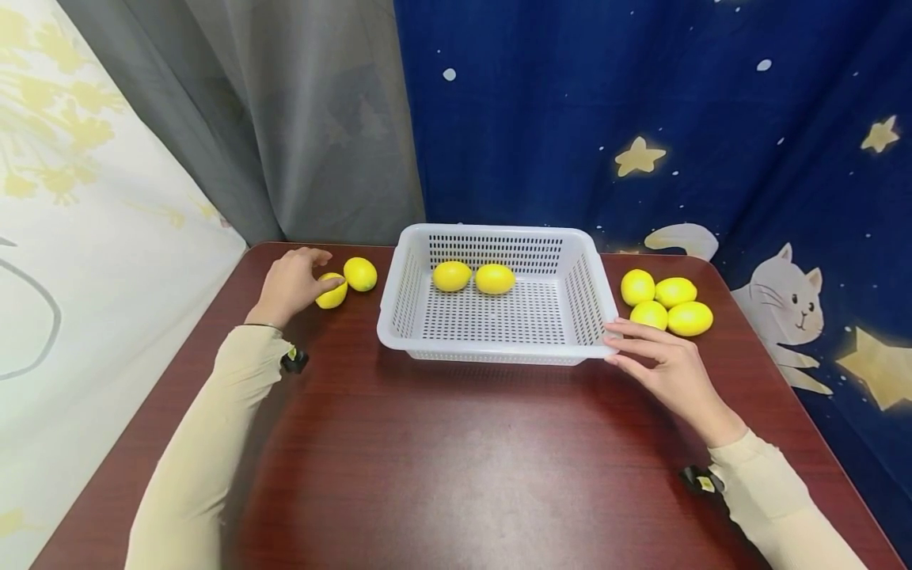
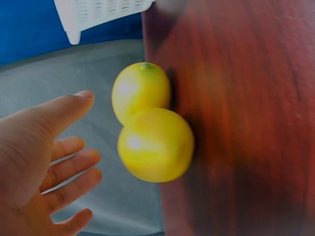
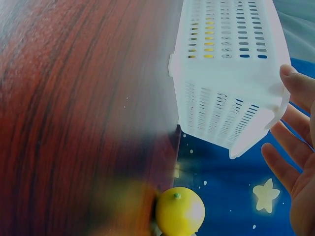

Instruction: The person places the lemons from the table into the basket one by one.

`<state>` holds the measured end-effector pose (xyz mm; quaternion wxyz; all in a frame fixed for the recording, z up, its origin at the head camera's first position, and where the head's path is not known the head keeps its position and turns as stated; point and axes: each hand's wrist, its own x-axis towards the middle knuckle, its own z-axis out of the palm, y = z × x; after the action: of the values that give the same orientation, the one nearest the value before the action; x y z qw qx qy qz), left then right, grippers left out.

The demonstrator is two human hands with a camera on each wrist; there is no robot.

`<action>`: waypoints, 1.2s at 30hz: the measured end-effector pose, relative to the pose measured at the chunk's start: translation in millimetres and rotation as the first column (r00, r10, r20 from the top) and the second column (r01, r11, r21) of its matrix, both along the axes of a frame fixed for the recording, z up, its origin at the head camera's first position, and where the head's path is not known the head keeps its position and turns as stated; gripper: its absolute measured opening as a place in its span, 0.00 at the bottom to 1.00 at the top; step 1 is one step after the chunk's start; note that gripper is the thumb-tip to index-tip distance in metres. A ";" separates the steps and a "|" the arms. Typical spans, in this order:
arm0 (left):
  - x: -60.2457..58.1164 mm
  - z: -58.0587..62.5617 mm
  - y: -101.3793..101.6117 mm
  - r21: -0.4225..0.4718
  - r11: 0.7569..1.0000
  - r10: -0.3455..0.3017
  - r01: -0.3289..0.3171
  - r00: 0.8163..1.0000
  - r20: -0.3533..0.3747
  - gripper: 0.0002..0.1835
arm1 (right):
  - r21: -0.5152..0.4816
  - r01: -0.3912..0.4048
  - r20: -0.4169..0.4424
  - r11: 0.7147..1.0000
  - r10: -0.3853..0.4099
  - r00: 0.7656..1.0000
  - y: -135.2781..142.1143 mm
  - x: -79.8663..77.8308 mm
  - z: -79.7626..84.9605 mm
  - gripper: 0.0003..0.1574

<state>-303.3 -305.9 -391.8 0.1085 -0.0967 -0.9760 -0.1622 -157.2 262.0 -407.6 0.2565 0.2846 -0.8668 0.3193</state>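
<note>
My left hand [image 1: 288,283] reaches over a lemon [image 1: 332,291] at the table's left side, thumb and fingers spread apart. In the left wrist view, a gap shows between the fingers and this lemon [image 2: 156,145]. Another lemon [image 1: 360,274] lies beside it, towards the basket. My right hand [image 1: 666,370] holds the front right corner of a white slotted plastic basket [image 1: 492,353], with the thumb at the front rim and the fingers at the side rim. Inside the basket, two lemons lie side by side, a left one [image 1: 452,276] and a right one [image 1: 495,279].
Several more lemons [image 1: 674,292] sit clustered right of the basket, just beyond my right hand. Everything stands on a dark red-brown table [image 1: 442,451]. Behind its far edge hang a grey curtain [image 1: 335,119] and a blue curtain [image 1: 527,142] with stars and a cat.
</note>
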 end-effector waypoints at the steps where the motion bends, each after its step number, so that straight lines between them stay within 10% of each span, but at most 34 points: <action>1: 0.9 -1.6 -0.5 -0.007 1.000 0.004 -0.004 1.000 0.005 0.31 | -0.001 0.000 -0.001 1.000 0.000 1.000 0.1 0.0 0.1 0.31; 36: 10.4 -31.6 -9.9 0.017 0.991 0.131 -0.134 0.983 0.128 0.29 | 0.017 0.040 0.084 0.999 -0.041 0.996 2.9 0.7 -2.6 0.29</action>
<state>-292.9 -315.9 -423.3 0.0582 -0.0196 -0.9830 -0.1729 -156.6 264.9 -410.2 0.2239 0.2554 -0.8848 0.3189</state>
